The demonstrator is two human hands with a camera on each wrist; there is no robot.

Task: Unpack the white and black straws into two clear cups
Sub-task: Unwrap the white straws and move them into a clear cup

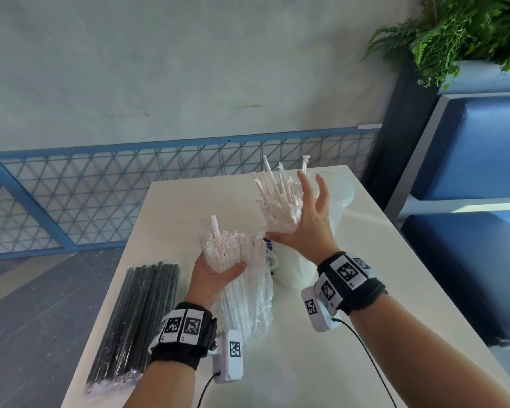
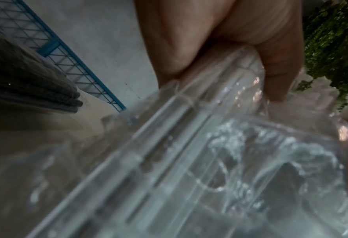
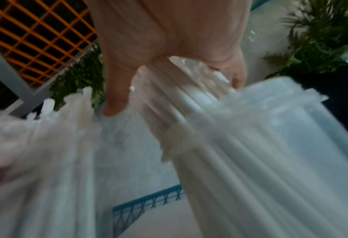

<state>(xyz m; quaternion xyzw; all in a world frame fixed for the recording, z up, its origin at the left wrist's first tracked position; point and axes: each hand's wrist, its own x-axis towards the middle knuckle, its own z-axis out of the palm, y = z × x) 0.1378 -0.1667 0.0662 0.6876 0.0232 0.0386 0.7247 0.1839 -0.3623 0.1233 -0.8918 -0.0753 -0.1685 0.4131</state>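
Observation:
My left hand (image 1: 218, 275) grips a clear plastic bag (image 1: 248, 304) of white straws (image 1: 224, 245), tilted up over the white table (image 1: 306, 363). The left wrist view shows my fingers (image 2: 219, 40) curled round the bag (image 2: 189, 161). My right hand (image 1: 306, 225) lies against a fanned bunch of white straws (image 1: 277, 201), fingers straight behind it and thumb spread out below. The bunch's lower ends stand in a clear cup (image 1: 292, 272). In the right wrist view the straws (image 3: 219, 153) pass under my palm (image 3: 169, 32). A second clear cup (image 1: 339, 195) stands behind, with nothing in it.
A sealed pack of black straws (image 1: 139, 325) lies along the table's left edge, also visible as the dark pack (image 2: 26, 80). Behind the table runs a blue mesh railing (image 1: 130, 184). A blue bench (image 1: 468, 201) and a plant (image 1: 468, 30) are on the right.

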